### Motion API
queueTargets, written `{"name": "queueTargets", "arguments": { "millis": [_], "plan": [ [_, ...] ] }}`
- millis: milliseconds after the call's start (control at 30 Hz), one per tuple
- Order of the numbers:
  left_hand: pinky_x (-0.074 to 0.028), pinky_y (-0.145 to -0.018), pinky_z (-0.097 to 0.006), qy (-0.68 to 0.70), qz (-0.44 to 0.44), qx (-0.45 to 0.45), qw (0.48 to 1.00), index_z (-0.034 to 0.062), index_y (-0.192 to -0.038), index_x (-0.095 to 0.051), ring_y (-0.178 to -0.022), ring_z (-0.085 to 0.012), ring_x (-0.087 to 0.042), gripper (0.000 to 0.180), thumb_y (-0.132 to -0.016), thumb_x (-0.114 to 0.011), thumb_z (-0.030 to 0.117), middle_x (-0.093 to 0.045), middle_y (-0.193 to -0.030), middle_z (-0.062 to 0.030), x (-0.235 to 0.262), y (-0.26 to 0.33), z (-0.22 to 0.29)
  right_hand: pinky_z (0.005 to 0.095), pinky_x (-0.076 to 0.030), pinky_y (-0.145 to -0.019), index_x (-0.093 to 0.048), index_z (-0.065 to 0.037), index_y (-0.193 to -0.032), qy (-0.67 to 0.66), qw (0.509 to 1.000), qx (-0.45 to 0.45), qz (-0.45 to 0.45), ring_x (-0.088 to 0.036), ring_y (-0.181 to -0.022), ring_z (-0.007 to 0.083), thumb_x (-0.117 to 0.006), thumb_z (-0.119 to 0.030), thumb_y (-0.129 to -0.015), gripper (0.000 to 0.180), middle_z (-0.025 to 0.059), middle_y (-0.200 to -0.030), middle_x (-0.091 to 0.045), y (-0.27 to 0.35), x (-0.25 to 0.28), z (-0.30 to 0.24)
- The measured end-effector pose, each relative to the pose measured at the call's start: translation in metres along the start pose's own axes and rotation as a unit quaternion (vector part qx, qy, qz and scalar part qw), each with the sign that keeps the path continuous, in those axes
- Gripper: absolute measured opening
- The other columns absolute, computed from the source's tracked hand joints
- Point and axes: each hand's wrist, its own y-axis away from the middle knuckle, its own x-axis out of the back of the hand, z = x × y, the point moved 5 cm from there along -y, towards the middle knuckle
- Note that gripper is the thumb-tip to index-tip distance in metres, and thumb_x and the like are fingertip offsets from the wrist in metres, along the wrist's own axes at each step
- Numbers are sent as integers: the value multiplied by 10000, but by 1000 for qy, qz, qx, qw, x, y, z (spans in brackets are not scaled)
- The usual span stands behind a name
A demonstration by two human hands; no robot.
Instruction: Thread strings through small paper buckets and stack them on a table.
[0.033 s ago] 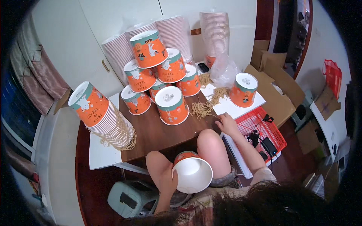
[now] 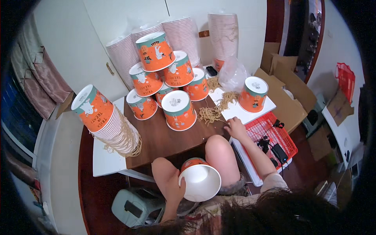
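Observation:
My left hand [image 2: 176, 188] grips the rim of an orange paper bucket [image 2: 201, 183], thumb over its edge. The bucket lies tilted in my lap between my knees, white inside toward me. My right hand [image 2: 236, 128] rests at the right side of the table with its fingers pinched together. A thin strand reaches its fingertips from the tan twine [image 2: 210, 113] lying tangled on the table. Upside-down orange buckets with green bands are stacked as a pyramid [image 2: 156, 53] at the back. One more bucket [image 2: 179, 111] stands in front of it, and another bucket [image 2: 254, 94] sits at the right.
A leaning stack of nested buckets [image 2: 103, 117] with twine hanging over it stands at the left. Plastic-wrapped bucket stacks [image 2: 223, 37] line the back. A crumpled clear bag [image 2: 234, 74], a red basket [image 2: 290, 141] with cables, a cardboard box [image 2: 291, 86] and a grey-green stool [image 2: 135, 205] surround me.

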Motion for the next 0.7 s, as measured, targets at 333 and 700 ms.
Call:
{"name": "queueTargets", "arguments": {
  "millis": [333,700],
  "plan": [
    [-416,-799,-322,91,32,86,992,-48,-1102,-481,-904,-272,-536,356,-791,-544,115,-551,-976,-184,15,12,-1,431,-427,-696,-524,4,-823,-96,992,22,-73,-551,-771,347,-490,-243,-787,252,223,-788,-563,-116,-15,10],
    [-415,-807,-297,256,54,156,953,-11,-1156,-439,-911,-205,-530,413,-795,-578,133,-552,-990,-124,5,20,-23,267,-428,-622,-558,-12,-880,-421,885,128,151,-545,-666,154,-504,-146,-792,170,76,-759,-587,-243,193,-141]
  ]
}}
